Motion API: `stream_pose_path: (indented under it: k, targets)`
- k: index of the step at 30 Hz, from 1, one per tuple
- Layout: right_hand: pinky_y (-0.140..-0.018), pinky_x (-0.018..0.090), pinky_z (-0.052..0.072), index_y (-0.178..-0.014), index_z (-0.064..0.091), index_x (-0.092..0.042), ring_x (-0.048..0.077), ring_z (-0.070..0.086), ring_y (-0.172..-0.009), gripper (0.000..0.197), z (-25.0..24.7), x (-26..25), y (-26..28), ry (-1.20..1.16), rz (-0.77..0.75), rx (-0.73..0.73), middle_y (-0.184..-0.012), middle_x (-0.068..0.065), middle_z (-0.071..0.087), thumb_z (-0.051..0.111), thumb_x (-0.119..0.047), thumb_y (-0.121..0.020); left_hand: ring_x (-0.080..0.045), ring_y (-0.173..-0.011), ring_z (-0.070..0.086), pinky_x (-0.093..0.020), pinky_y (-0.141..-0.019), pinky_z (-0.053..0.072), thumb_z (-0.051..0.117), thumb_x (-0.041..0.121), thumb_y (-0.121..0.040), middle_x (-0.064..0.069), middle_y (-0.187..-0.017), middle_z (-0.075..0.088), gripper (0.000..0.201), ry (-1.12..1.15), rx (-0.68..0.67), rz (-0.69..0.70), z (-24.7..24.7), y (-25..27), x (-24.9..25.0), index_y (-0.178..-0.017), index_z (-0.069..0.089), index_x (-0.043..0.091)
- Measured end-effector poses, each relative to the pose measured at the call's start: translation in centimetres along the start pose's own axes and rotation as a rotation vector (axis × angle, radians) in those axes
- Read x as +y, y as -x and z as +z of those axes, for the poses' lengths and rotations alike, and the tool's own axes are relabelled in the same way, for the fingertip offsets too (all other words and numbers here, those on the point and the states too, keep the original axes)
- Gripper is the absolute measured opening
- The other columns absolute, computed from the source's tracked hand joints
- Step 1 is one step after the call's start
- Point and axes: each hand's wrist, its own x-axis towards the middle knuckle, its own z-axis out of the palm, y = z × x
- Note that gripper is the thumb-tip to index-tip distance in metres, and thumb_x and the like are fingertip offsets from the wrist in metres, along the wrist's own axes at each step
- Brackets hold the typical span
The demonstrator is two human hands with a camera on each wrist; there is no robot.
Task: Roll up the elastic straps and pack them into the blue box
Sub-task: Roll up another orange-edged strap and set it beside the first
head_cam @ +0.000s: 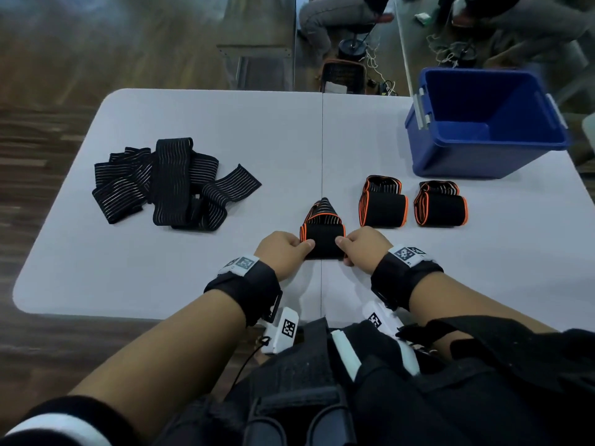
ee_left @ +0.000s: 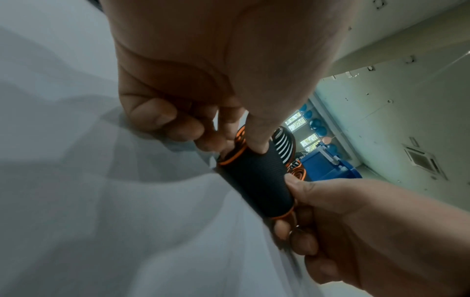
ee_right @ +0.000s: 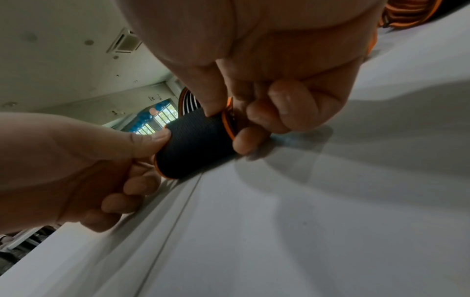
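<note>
A black elastic strap with orange edges, rolled into a cylinder (head_cam: 323, 243) (ee_left: 257, 182) (ee_right: 194, 144), lies on the white table (head_cam: 199, 268) near its front edge. My left hand (head_cam: 286, 251) (ee_left: 203, 112) pinches its left end, thumb on top. At the other end my right hand (head_cam: 360, 247) (ee_right: 257, 108) pinches it likewise. The strap's loose tail (head_cam: 323, 209) rises behind the roll. Two finished rolls (head_cam: 383, 202) (head_cam: 441, 204) sit to the right. The blue box (head_cam: 483, 123) stands open and empty at the far right.
A pile of several unrolled black striped straps (head_cam: 167, 185) lies on the table's left half. A seam (head_cam: 322, 149) runs down the table's middle. Beyond the far edge, a seated person (head_cam: 338, 17), a chair base and cables occupy the floor.
</note>
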Motion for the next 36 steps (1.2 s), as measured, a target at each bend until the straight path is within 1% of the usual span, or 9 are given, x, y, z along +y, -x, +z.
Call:
stream_pose_path:
  k: [4,7,9,12,15,20,25,31,36]
  targets:
    - [-0.060,0.029,0.041,-0.074,0.068,0.000,0.025,0.059,-0.069,0.045,-0.2,-0.1,0.7,0.089,-0.003,0.045,-0.070,0.012,0.063,0.056,-0.038,-0.096,-0.011,-0.078,0.068,-0.029,-0.076,0.053,0.077,0.045,-0.077,0.004,-0.077,0.074,0.027,0.085,0.131,-0.019,-0.6,0.6,-0.3,-0.090,0.071,0.022]
    - [-0.064,0.029,0.041,-0.087,0.064,-0.008,0.020,0.060,-0.077,0.027,0.1,0.3,1.0,0.065,-0.059,0.167,-0.080,0.004,0.066,0.065,-0.035,-0.090,-0.007,-0.081,0.071,-0.033,-0.086,0.055,0.075,0.032,-0.082,0.007,-0.079,0.076,0.026,0.142,0.132,0.055,-0.6,1.0,-0.1,-0.106,0.071,0.025]
    - [-0.068,0.029,0.042,-0.094,0.060,-0.014,0.018,0.061,-0.081,0.019,0.4,0.6,1.1,-0.002,-0.073,0.185,-0.084,0.001,0.066,0.067,-0.031,-0.088,-0.011,-0.084,0.071,-0.036,-0.088,0.056,0.068,0.029,-0.088,0.006,-0.081,0.076,0.016,0.117,0.122,0.103,-0.8,1.0,0.0,-0.100,0.076,0.023]
    - [-0.070,0.028,0.045,-0.096,0.061,-0.016,0.017,0.063,-0.083,0.017,0.4,1.2,1.5,-0.022,-0.071,0.158,-0.082,-0.001,0.069,0.068,-0.028,-0.087,-0.016,-0.076,0.071,-0.040,-0.082,0.059,0.068,0.027,-0.089,0.003,-0.072,0.075,0.015,0.079,0.034,0.113,-1.4,0.8,0.0,-0.080,0.077,0.020]
    - [-0.071,0.030,0.051,-0.092,0.063,-0.014,0.020,0.066,-0.077,0.016,0.0,2.0,2.4,-0.018,-0.057,0.105,-0.078,0.001,0.070,0.070,-0.026,-0.085,-0.020,-0.070,0.071,-0.041,-0.078,0.060,0.070,0.024,-0.088,-0.001,-0.065,0.074,0.019,0.004,-0.090,0.124,-1.5,0.8,0.5,-0.073,0.076,0.015]
    - [-0.076,0.044,0.058,-0.086,0.062,-0.011,0.026,0.068,-0.074,0.018,-0.7,4.6,4.0,-0.077,0.028,0.094,-0.079,0.008,0.071,0.074,-0.024,-0.081,-0.020,-0.063,0.072,-0.033,-0.070,0.062,0.072,0.019,-0.088,-0.004,-0.065,0.075,0.017,-0.040,-0.258,0.132,0.1,0.7,2.4,-0.075,0.076,0.010]
    - [-0.075,0.046,0.058,-0.081,0.063,-0.009,0.030,0.069,-0.075,0.016,-2.1,7.7,6.2,-0.096,0.131,0.160,-0.079,0.012,0.072,0.072,-0.022,-0.082,-0.023,-0.065,0.069,-0.039,-0.068,0.061,0.073,0.012,-0.088,-0.012,-0.073,0.076,0.012,0.017,-0.376,0.125,3.5,-0.2,5.5,-0.085,0.070,0.000]
    - [-0.079,0.034,0.055,-0.094,0.064,-0.019,0.027,0.067,-0.083,0.016,-5.1,13.0,8.6,-0.198,0.297,0.372,-0.088,0.003,0.070,0.072,-0.026,-0.082,-0.015,-0.064,0.069,-0.037,-0.074,0.061,0.078,0.036,-0.081,0.002,-0.067,0.074,0.020,-0.166,-0.383,0.348,8.6,-0.7,10.2,-0.078,0.069,0.018]
    - [-0.091,0.033,0.050,-0.121,0.061,-0.015,0.026,0.064,-0.105,0.041,-6.9,15.5,9.6,-0.256,0.364,0.524,-0.113,0.007,0.069,0.072,-0.027,-0.084,-0.011,-0.071,0.067,-0.031,-0.077,0.055,0.076,0.034,-0.083,0.010,-0.067,0.069,0.022,-0.153,-0.471,0.458,11.6,0.0,13.9,-0.098,0.071,0.020]
